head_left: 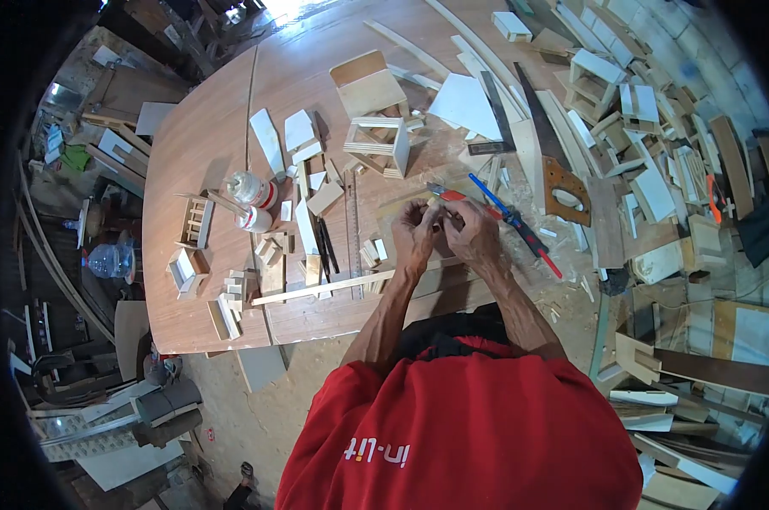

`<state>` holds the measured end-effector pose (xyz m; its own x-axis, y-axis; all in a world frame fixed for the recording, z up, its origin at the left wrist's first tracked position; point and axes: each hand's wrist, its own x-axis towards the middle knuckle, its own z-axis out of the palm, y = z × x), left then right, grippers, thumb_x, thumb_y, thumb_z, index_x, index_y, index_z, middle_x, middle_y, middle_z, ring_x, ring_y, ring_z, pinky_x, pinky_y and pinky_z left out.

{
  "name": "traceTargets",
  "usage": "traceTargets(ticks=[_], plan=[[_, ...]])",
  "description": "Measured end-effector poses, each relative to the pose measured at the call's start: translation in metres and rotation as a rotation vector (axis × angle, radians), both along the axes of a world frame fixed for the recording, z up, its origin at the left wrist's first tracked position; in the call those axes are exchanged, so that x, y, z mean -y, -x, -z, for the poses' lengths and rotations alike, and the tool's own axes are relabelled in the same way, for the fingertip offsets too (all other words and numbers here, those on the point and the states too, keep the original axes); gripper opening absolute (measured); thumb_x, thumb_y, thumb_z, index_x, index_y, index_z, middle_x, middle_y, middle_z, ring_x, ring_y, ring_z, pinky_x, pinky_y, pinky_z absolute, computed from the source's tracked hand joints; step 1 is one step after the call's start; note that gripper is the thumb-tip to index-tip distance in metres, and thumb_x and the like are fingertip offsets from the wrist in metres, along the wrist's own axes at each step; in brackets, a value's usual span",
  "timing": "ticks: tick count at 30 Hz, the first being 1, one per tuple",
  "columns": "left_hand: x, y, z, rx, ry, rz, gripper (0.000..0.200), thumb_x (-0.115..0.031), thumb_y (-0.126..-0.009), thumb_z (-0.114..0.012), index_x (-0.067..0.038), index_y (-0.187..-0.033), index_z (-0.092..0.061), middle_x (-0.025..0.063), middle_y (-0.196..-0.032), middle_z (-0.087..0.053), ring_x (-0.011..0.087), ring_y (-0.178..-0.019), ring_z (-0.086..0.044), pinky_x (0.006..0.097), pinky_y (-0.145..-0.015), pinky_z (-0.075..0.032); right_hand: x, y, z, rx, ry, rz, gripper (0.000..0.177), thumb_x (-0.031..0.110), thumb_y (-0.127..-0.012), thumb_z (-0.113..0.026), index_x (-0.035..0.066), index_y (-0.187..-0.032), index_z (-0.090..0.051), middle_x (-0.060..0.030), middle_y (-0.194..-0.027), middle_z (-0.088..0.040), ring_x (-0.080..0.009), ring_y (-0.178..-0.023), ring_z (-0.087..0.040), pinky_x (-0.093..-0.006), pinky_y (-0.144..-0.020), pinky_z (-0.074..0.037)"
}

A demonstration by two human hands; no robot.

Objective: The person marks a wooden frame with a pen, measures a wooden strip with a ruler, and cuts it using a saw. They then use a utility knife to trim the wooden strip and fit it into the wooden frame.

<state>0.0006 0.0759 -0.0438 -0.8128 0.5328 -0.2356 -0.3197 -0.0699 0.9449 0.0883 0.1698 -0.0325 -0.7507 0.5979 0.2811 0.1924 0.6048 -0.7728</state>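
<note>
My left hand (pixel 413 231) and my right hand (pixel 472 235) meet over the table's front edge, fingers pinched together. Something small and pale seems to sit between the fingertips, but it is too hidden to name. Just beyond the hands lies a red-handled tool (pixel 448 195) with a metal tip, possibly pliers. To the right rests a long blue tool (pixel 493 197) with a dark and red end. A thin wooden strip (pixel 350 285) runs along the front edge, left of my left wrist. A steel ruler (pixel 353 225) lies left of the hands.
A handsaw (pixel 563 187) and a black try square (pixel 497 127) lie to the right. Small wooden frames (pixel 380 140) stand at the back. Glue jars (pixel 253 194) stand on the left beside little wooden assemblies (pixel 187 270). Offcuts (pixel 648 170) pile up at the far right.
</note>
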Motion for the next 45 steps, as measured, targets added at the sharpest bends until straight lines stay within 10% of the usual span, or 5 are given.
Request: traceTargets(ticks=[7,12,19,45], plan=[[0.008,0.042,-0.008,-0.088,0.064,0.047,0.013,-0.011,-0.088,-0.065,0.001,-0.093,-0.067,0.0039,-0.079,-0.066,0.0090,-0.068,-0.059,0.0246,-0.062,-0.047,0.002,0.018,-0.010,-0.075,-0.098,-0.084,0.023,0.009,-0.082,-0.063,0.005,-0.105,-0.063,-0.0148,-0.096,-0.067,-0.0337,-0.091,-0.064,-0.0391,-0.077,-0.052],[0.009,0.068,-0.042,-0.279,0.134,0.078,0.016,-0.005,-0.086,-0.064,0.004,-0.098,-0.069,0.0037,-0.081,-0.068,0.0099,-0.072,-0.060,0.0258,-0.068,-0.048,-0.024,-0.016,0.006,0.034,0.501,0.096,0.031,0.014,-0.081,-0.070,-0.002,-0.106,-0.064,-0.0133,-0.087,-0.071,-0.0224,-0.081,-0.070,-0.0296,-0.074,-0.053],[-0.020,0.172,-0.087,-0.800,0.402,0.135,0.026,-0.013,-0.078,-0.070,0.004,-0.097,-0.069,0.0196,-0.083,-0.071,0.0243,-0.072,-0.069,0.0333,-0.068,-0.053,-0.031,-0.023,0.004,0.070,0.462,0.204,0.023,0.007,-0.079,-0.072,-0.003,-0.097,-0.063,-0.0090,-0.080,-0.069,-0.0138,-0.074,-0.067,-0.0266,-0.065,-0.053],[-0.058,0.215,-0.060,-0.936,0.660,0.433,0.024,-0.017,-0.070,-0.064,0.007,-0.074,-0.066,0.0282,-0.076,-0.064,0.0377,-0.072,-0.066,0.0415,-0.065,-0.051,-0.030,0.010,0.024,0.122,0.652,0.148,0.018,0.017,-0.094,-0.059,0.000,-0.096,-0.063,-0.0013,-0.067,-0.057,-0.0077,-0.055,-0.054,-0.0247,-0.050,-0.043]])
